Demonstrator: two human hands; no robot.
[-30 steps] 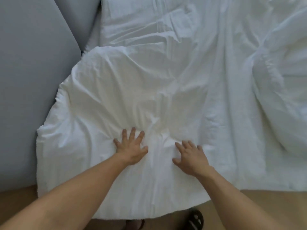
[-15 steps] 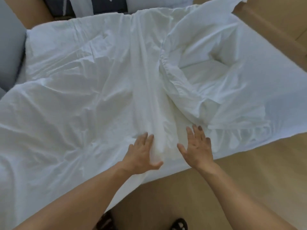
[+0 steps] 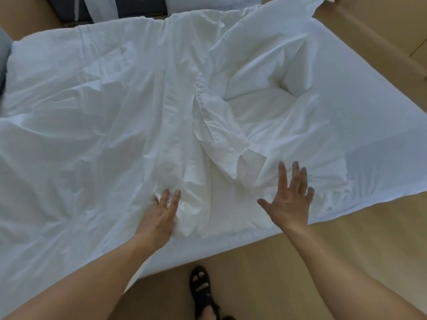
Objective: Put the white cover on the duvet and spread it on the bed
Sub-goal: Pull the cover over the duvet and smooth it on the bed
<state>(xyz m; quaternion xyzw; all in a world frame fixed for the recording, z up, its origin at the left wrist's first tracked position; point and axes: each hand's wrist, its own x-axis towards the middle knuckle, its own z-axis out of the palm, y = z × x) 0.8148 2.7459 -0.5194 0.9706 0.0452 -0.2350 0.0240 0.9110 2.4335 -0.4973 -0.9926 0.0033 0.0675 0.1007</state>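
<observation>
Pale wood floor [image 3: 254, 262] around a bed [image 3: 374, 116], mattress sheet bare on the right. Across the rest, the white cover [image 3: 92, 135], creased, heaped into a hollow mound right of centre. Left grip [image 3: 159, 218] flat on the cover by the bed's near edge, fingers straight, thumb hidden behind a fold. Right grip [image 3: 290, 199] spread wide, holding nothing, over the cover just below the mound; touching or not, cannot tell. Black sandal [image 3: 201, 287] on the floor.

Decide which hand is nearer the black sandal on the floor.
Left. The left hand presses the white cover just beyond the black sandal; the right hand is spread farther off to its right.
</observation>
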